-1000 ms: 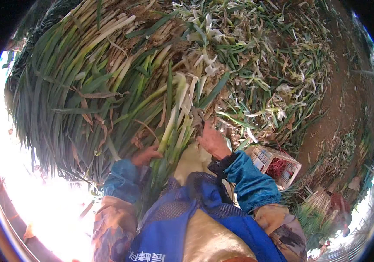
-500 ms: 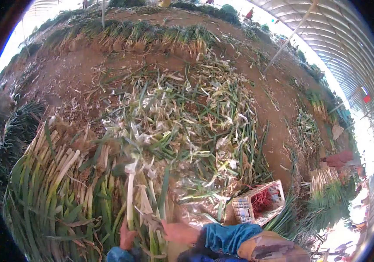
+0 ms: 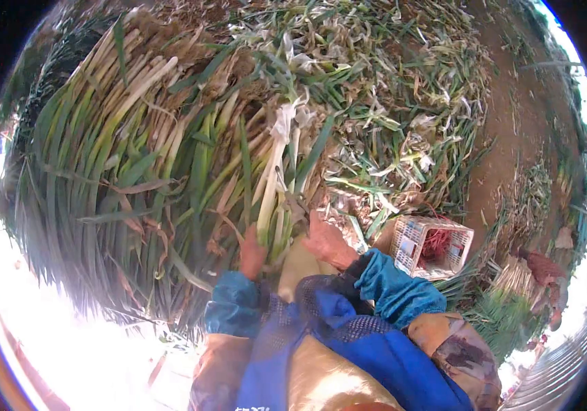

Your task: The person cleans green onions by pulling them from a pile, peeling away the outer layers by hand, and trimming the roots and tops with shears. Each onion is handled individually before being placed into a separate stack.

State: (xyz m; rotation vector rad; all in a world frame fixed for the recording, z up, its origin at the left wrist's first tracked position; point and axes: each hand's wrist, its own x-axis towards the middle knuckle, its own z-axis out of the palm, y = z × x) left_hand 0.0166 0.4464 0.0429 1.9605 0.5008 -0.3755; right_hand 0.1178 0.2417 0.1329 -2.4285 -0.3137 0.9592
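A leek (image 3: 266, 194) with a pale shaft and green leaves stands up from my left hand (image 3: 253, 255), whose fingers are wrapped round its lower green part. Close on the right, my right hand (image 3: 329, 241) is closed, its fingertips at a thin grey-brown piece (image 3: 296, 204) whose kind I cannot make out. White peeled skin (image 3: 284, 122) hangs about the top of the held leek. More leeks (image 3: 112, 109) lie side by side in a thick row to the left, pale ends pointing away from me.
A white plastic basket (image 3: 410, 246) holding red strings (image 3: 437, 245) lies to the right. Stripped leaves and skins (image 3: 403, 96) cover the ground ahead. Another person's sleeve (image 3: 545, 268) shows at far right beside bundled leeks (image 3: 512, 279).
The view has tipped down and shifted, so my lap and both sleeves show more. My hands stay at the same leek, and the grey-brown piece remains by the right fingertips.
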